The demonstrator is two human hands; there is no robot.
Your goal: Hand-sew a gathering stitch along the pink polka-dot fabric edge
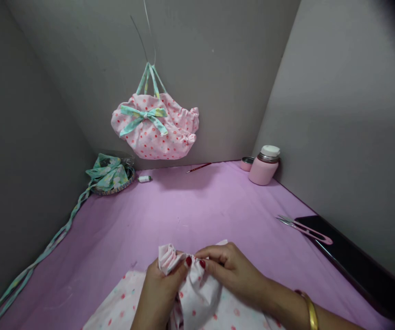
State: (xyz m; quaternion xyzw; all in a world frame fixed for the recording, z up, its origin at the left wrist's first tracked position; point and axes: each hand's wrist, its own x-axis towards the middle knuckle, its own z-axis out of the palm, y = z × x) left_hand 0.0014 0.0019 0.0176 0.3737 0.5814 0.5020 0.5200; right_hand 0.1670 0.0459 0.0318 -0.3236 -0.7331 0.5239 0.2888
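Pale pink fabric with red dots (202, 300) lies across the near edge of the table, its upper part bunched into gathers. My left hand (163, 286) is closed on the gathered edge, thumb on top, with a ruffled end standing up beside the thumb. Close to it, my right hand (230, 266) pinches the same edge between thumb and forefinger. The two thumbtips are almost together. Whether a needle or thread is between the fingers cannot be made out.
A dotted pink bag (163, 137) with green straps hangs at the back wall. Thread snips (304, 229) rest partly on a black flat object (352, 266) at right. Around the back are a pink jar (264, 169), a pencil (199, 167), a thread spool (145, 178) and a basket (115, 188) with green cloth.
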